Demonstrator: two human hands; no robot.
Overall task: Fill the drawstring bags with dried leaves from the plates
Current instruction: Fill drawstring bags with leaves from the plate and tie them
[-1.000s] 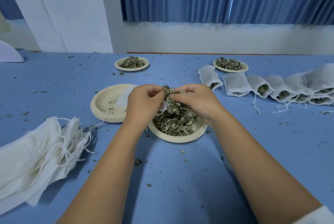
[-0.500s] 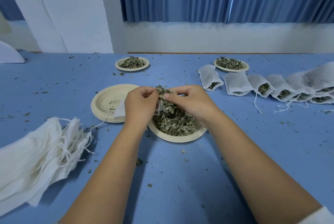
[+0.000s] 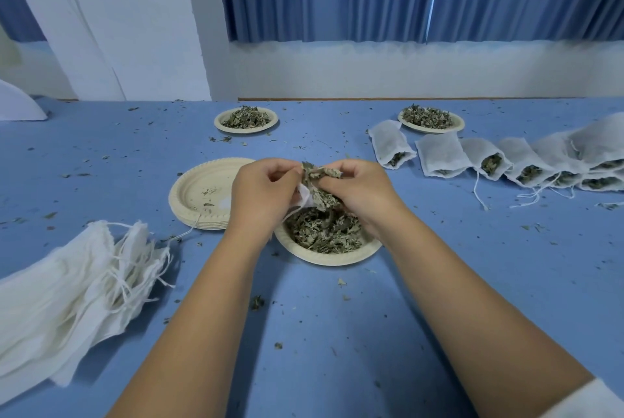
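Right hand (image 3: 358, 191) has slid a bit closer to the left hand (image 3: 266, 195). Over the near plate (image 3: 331, 259), left fingers (image 3: 280, 169) pinch the soft bag (image 3: 305, 196) at its mouth; right fingers (image 3: 347, 168) grip light, crumbly leaves (image 3: 320, 179), pushing them in. Hold the rim. Filled bags (image 3: 442, 157) lie farther back.

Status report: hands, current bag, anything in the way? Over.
Left hand grips bag over near plate. Right hand pinches dried leaves at its mouth. Nothing in the way; leaf crumbs scattered on table.
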